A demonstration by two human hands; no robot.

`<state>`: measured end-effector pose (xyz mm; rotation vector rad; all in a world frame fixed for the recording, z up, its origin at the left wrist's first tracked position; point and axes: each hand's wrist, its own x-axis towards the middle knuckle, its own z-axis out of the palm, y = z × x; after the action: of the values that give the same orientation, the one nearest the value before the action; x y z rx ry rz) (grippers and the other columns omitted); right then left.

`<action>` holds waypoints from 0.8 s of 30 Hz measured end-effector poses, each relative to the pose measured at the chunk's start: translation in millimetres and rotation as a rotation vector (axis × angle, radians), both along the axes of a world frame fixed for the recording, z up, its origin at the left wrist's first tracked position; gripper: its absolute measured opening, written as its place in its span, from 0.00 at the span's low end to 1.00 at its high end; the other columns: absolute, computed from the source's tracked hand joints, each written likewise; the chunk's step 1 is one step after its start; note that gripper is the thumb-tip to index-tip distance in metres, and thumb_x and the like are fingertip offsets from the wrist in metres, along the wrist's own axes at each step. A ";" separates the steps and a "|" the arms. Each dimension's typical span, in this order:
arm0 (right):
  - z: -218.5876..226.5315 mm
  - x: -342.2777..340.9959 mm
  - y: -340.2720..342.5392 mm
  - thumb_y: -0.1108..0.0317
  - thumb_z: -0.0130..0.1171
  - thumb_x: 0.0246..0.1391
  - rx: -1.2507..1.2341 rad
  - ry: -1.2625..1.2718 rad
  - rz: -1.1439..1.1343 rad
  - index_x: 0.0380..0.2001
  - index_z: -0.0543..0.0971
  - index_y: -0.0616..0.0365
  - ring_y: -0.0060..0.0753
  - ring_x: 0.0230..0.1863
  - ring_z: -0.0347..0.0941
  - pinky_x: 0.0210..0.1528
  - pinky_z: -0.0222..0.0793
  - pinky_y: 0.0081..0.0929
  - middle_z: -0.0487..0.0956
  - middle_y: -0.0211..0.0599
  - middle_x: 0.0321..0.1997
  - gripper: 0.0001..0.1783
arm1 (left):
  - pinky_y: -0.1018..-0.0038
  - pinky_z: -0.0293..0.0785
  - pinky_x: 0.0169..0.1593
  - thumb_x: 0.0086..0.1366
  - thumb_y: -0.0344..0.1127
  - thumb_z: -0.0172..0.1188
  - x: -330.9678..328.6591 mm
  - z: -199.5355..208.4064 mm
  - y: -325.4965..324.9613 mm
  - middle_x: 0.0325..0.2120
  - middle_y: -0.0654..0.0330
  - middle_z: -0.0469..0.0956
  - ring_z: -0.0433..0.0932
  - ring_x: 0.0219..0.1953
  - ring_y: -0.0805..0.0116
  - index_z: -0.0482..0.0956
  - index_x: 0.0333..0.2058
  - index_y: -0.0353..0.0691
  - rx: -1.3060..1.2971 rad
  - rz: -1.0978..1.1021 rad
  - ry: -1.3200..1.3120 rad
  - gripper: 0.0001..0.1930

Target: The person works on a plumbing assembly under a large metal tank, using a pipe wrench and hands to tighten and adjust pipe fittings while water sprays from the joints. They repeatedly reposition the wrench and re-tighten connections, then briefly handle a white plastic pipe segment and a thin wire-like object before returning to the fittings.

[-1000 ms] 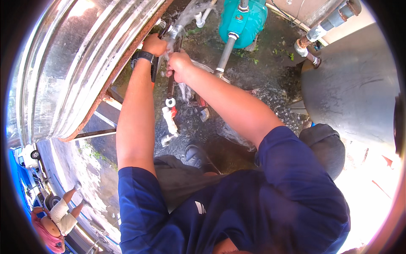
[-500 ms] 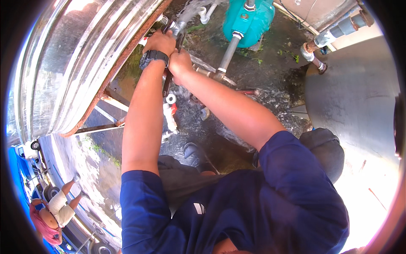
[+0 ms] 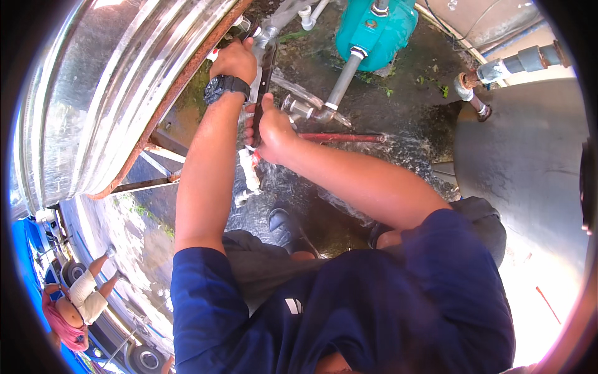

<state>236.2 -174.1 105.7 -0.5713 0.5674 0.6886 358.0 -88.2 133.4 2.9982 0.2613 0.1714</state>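
A long dark wrench (image 3: 265, 78) runs down from a grey pipe joint (image 3: 268, 32) beside the corrugated metal tank. Round its lower handle wrap the fingers of my right hand (image 3: 275, 129), thumb pointing up along it. My left hand (image 3: 237, 61), with a black watch on the wrist, is closed next to the wrench's upper end and the pipe joint; what its fingers grip is hidden. Just below my right hand is a white plastic pipe piece with a red-handled valve (image 3: 250, 169). A red bar (image 3: 342, 137) lies in the water to the right of that hand.
A teal pressure tank (image 3: 375, 34) with a grey pipe (image 3: 346, 78) stands ahead. The shiny corrugated tank (image 3: 118, 81) with a rusty rim is at left, a large grey cylinder (image 3: 520, 140) at right. Water runs over the ground. A person (image 3: 71, 308) is at far left beside vehicles.
My right hand has slid down and right along the wrench, away from my left hand. The wrench handle has swung slightly right, and more of the red bar shows.
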 end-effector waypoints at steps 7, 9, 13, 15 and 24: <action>45.4 33.0 -54.1 0.44 0.29 0.75 -0.278 0.026 0.252 0.32 0.68 0.56 0.22 0.18 0.54 0.19 0.52 0.25 0.62 0.26 0.21 0.29 | 0.51 0.79 0.48 0.76 0.53 0.42 -0.8 1.8 -3.3 0.39 0.41 0.83 0.83 0.45 0.41 0.79 0.46 0.39 0.017 0.017 0.014 0.24; 59.2 50.9 -81.1 0.47 0.29 0.75 -0.333 -0.002 0.390 0.31 0.68 0.56 0.21 0.17 0.54 0.17 0.51 0.23 0.62 0.24 0.20 0.28 | 0.51 0.79 0.48 0.76 0.53 0.42 -2.0 1.8 -3.4 0.40 0.40 0.83 0.83 0.45 0.41 0.79 0.46 0.38 0.009 0.007 0.008 0.24; 86.1 94.5 -121.1 0.58 0.37 0.75 -0.638 -0.174 0.623 0.31 0.69 0.58 0.17 0.17 0.55 0.15 0.51 0.19 0.65 0.24 0.19 0.20 | 0.51 0.79 0.48 0.76 0.52 0.43 -3.4 -2.4 2.0 0.40 0.40 0.83 0.82 0.46 0.41 0.78 0.47 0.37 -0.027 -0.017 0.021 0.23; 94.5 123.4 -138.6 0.56 0.45 0.73 -0.697 -0.304 0.767 0.25 0.70 0.56 0.14 0.16 0.52 0.14 0.46 0.16 0.65 0.23 0.19 0.22 | 0.50 0.79 0.49 0.75 0.51 0.45 -1.6 -5.8 6.1 0.41 0.40 0.83 0.82 0.46 0.41 0.77 0.48 0.37 -0.022 -0.046 0.031 0.22; 100.7 198.7 -178.3 0.51 0.63 0.54 -1.949 -1.628 1.256 0.29 0.85 0.58 0.51 0.38 0.83 0.40 0.77 0.48 0.84 0.50 0.31 0.19 | 0.51 0.78 0.51 0.71 0.48 0.55 -3.4 0.3 -0.9 0.42 0.42 0.83 0.83 0.48 0.43 0.76 0.50 0.38 0.031 0.018 0.049 0.19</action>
<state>434.9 -352.5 206.5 -3.0149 -1.1133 0.2898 354.6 -89.1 133.7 3.0346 0.2940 0.1054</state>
